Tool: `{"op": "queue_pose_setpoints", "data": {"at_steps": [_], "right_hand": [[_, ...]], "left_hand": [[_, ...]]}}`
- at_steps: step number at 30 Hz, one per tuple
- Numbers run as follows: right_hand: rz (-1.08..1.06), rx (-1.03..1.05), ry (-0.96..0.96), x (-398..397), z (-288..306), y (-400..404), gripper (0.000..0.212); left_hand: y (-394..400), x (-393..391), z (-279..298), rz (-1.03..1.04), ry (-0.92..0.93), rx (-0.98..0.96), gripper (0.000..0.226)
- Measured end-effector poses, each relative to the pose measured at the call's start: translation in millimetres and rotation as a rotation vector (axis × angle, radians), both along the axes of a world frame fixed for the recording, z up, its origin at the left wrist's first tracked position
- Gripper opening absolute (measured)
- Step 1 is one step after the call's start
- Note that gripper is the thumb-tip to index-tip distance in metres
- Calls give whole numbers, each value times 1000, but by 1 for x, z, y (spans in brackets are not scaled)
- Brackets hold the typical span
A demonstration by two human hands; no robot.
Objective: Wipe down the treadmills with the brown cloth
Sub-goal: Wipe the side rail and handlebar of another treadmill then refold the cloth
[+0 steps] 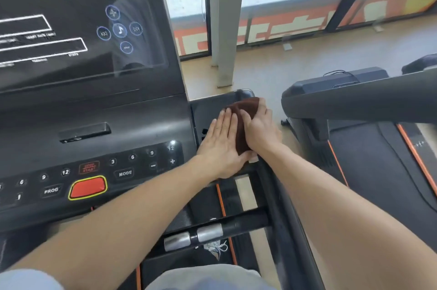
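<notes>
The brown cloth (pixel 246 114) lies folded on the right side tray (pixel 212 105) of the black treadmill console (pixel 94 124). My left hand (pixel 220 143) lies flat with straight fingers along the cloth's left side. My right hand (pixel 260 129) grips the cloth from the right, its fingers curled over the top. Part of the cloth is hidden between the two hands.
The console carries a dark screen (pixel 71 18), number buttons and a red stop button (pixel 88 187). Below are a handlebar with metal sensors (pixel 194 236) and the belt. A second treadmill (pixel 366 124) stands to the right. A pillar (pixel 224 22) and windows are ahead.
</notes>
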State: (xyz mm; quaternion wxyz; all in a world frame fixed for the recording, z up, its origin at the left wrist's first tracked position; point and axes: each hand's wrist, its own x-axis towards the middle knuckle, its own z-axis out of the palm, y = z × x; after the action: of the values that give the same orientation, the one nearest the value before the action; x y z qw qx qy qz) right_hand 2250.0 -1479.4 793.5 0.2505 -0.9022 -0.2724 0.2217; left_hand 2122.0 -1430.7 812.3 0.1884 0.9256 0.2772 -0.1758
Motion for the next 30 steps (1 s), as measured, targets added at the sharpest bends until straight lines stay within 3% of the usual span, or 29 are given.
{"op": "queue_pose_setpoints", "data": {"at_steps": [9,18,24,30], "right_hand": [[1,-12,162,53,0,74,63],[24,43,204,69,-6,89,56],[20,138,320,58,-6,49,69],[108,217,495,27,0,-48,68]], "left_hand": [[72,54,8,38,47,-43,105],[84,69,3,41,43,-17,107],[61,53,11,-31,50,37,110],[-20,14,12,-89,69,-50,135]]}}
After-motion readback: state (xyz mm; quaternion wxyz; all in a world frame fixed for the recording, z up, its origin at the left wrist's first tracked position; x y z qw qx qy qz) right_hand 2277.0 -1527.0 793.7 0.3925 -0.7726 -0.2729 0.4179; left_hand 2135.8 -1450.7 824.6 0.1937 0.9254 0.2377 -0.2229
